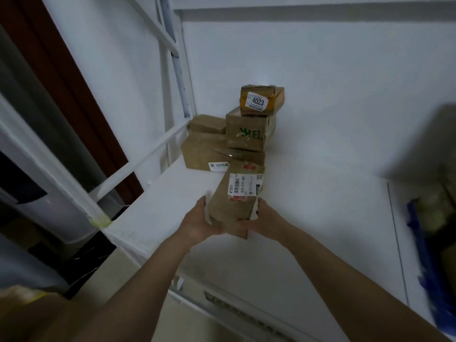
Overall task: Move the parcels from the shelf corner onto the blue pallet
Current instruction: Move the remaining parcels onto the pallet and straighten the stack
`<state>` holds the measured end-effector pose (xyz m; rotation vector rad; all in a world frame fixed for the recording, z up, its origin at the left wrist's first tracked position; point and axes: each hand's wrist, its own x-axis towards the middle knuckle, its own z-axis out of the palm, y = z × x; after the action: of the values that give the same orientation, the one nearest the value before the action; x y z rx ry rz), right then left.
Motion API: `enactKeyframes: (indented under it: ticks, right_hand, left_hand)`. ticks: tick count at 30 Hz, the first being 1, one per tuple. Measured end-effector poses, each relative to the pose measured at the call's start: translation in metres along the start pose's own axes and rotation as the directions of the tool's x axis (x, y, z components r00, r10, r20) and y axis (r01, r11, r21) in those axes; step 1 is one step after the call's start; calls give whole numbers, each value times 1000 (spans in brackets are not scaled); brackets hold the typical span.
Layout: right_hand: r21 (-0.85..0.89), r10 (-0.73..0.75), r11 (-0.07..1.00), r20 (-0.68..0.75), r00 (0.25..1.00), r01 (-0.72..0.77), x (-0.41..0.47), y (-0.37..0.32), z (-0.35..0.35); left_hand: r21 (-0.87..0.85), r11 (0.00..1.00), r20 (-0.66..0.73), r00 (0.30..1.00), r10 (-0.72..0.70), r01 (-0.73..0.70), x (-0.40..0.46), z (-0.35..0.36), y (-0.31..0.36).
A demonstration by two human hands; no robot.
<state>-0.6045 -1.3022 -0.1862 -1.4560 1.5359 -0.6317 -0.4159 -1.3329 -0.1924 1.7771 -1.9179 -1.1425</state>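
Both hands clasp one parcel (234, 201) from its sides, left hand (197, 222) and right hand (265, 219) pressed against it, lifting its near end above the white shelf (308, 206). Behind it, in the shelf corner, a wide flat box (199, 154) lies under a smaller box (246, 132), topped by a little parcel labelled 4023 (261, 99). Something blue (429, 267) shows blurred at right.

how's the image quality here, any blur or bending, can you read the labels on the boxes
Head view: dim, bluish light; wide-angle lens bows the shelf frame at the edges. The 4023 sticker on the top box reads clearly; the label on the held box, gripped by the left hand and right hand, reads 070-070-480, its finer print smeared. The right edge, with a blue object, is dark and blurred.
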Motion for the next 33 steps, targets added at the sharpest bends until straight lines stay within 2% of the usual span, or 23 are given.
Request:
enactKeyframes:
  ticks: [3, 6, 8, 14, 17, 22, 29, 33]
  right_hand:
    - [164, 57, 985, 2, 998, -56, 15, 3, 3]
    - [226, 62, 973, -40, 997, -52, 20, -1, 4]
    - [260, 60, 965, -80, 995, -37, 19, -3, 3]
    - [394, 197, 912, -172, 965, -115, -8, -3, -10]
    - [417, 231, 903, -260, 937, -107, -32, -11, -14]
    - [477, 272, 878, -410, 871, -50, -87, -25, -19]
    - [455, 301, 891, -576, 760, -9, -166, -37, -23]
    - [422, 279, 906, -650, 707, 30, -199, -47, -26]
  left_hand:
    - [-249, 965, 74, 992, 104, -83, 12, 2, 3]
    - [-443, 886, 137, 966, 220, -139, 17, 4, 7]
    - [-422, 881, 152, 942, 299, -212, 20, 9, 9]
    - [-460, 830, 205, 872, 444, -314, 15, 19, 23]
    - [-504, 817, 289, 837, 465, -280, 5, 18, 36]
    - [-569, 741, 365, 698, 616, -357, -20, 28, 66]
    - [-603, 706, 435, 589, 681, -370, -65, 47, 99]
    - [-594, 715, 449, 585, 675, -370, -83, 47, 120]
